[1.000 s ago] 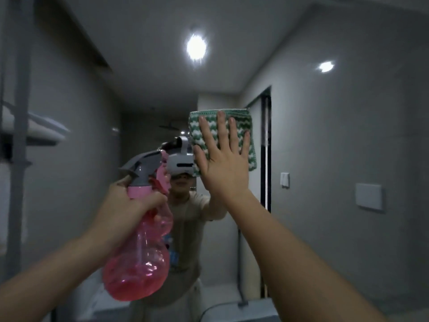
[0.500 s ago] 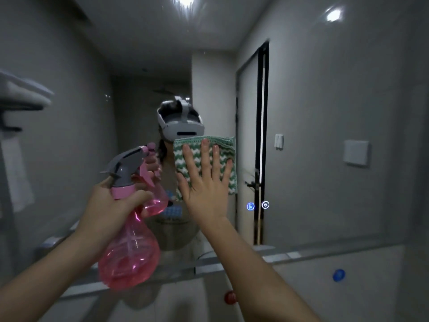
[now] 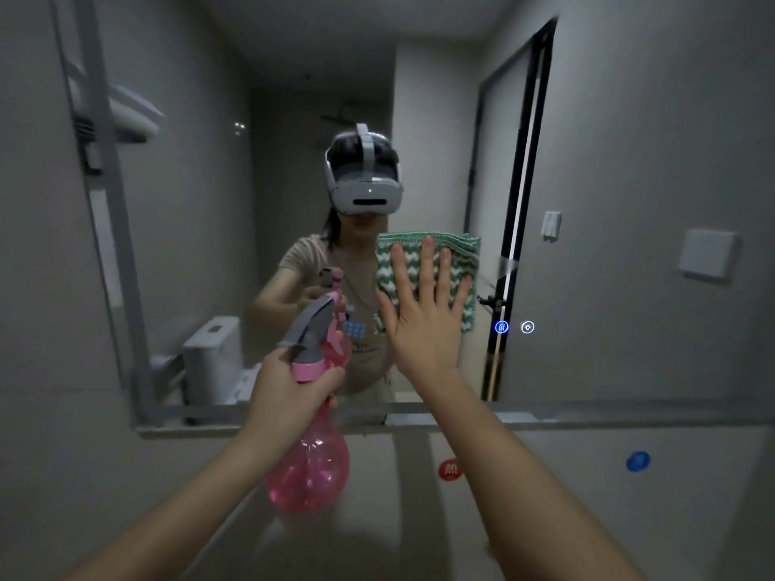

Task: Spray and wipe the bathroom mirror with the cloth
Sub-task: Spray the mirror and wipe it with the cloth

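Right grip [image 3: 423, 316] flat on cloth [image 3: 457, 262]

Grey wall [image 3: 692, 517]: mirror [image 3: 629, 161], red sticker [image 3: 450, 469], blue sticker [image 3: 638, 461].

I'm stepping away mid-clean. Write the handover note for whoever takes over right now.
Left hand grips the neck of the pink translucent plastic spray bottle, grey nozzle aimed at the mirror.
Right hand presses the green-and-white zigzag knitted cloth flat on the frameless wall mirror, fingers spread, left of the two lit touch icons.
Done: wiping is under way.
Left: I cannot tell which areas are already wiped; cover the rest down to the bottom edge.
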`<state>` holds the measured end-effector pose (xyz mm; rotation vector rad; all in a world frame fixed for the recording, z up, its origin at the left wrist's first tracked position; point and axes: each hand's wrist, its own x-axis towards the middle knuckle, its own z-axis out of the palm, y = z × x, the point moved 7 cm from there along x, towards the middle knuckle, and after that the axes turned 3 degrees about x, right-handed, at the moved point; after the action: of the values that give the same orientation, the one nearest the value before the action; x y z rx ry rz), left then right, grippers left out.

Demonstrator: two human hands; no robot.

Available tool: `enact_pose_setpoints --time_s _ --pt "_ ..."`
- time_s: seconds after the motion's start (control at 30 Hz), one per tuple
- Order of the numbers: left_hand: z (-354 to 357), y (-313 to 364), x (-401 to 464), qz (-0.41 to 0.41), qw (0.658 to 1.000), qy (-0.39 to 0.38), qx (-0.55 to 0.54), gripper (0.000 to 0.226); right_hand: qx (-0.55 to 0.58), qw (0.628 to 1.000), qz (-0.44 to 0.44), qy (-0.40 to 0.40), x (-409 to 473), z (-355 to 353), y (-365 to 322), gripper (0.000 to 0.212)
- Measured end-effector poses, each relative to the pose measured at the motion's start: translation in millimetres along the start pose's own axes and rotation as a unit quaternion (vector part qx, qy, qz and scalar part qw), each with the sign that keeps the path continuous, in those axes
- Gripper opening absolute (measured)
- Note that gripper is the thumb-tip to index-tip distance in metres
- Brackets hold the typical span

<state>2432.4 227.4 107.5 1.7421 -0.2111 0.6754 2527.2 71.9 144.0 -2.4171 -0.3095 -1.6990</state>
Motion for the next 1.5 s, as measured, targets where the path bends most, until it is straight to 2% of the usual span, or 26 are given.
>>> enact_pose_setpoints --time_s 0.13,0.33,0.5,0.57,0.77,0.9,1.03,1.17,1.27,1.4,1.5 --pt "8 -8 -9 -0.017 1.0 -0.017 -0.007 0.026 -0.007 1.0 -0.012 -0.003 0 -4 0 0.058" --pt "2 -19 -24 -0.015 0.999 -0.025 -0.041 0.009 -0.006 0.999 0.0 -0.032 -1 -5 -1 0.061" --pt "1 -25 -32 -0.016 0.998 -0.011 -0.059 0.023 -0.006 0.998 0.017 -0.066 -6 -4 -6 0.066" --pt "3 -28 -34 -0.018 0.998 -0.016 -0.057 0.013 -0.007 0.997 0.011 -0.074 -9 -3 -6 0.067" --pt "9 -56 -50 -0.092 0.993 -0.037 -0.058 0.009 -0.023 0.994 -0.041 -0.099 -42 7 -7 0.064" --pt "9 -63 -58 -0.114 0.992 -0.042 -0.039 0.011 0.031 0.991 -0.051 -0.117 -40 -2 -6 0.064" --pt "12 -66 -58 -0.127 0.991 -0.044 -0.03 0.025 0.004 0.99 -0.12 -0.073 -42 -18 5 0.051" --pt "22 -66 -57 -0.135 0.988 -0.063 -0.041 0.01 -0.03 0.985 -0.169 -0.006 -46 -23 15 0.062" --pt "30 -67 -58 -0.145 0.986 -0.075 -0.032 0.004 -0.011 0.983 -0.183 0.009 -49 -24 16 0.062" --pt "34 -68 -59 -0.149 0.987 -0.061 -0.016 0.012 0.004 0.982 -0.187 -0.022 -53 -17 20 0.059" --pt "36 -70 -59 -0.151 0.986 -0.062 -0.009 0.007 0.01 0.977 -0.201 -0.069 -63 -7 25 0.069"
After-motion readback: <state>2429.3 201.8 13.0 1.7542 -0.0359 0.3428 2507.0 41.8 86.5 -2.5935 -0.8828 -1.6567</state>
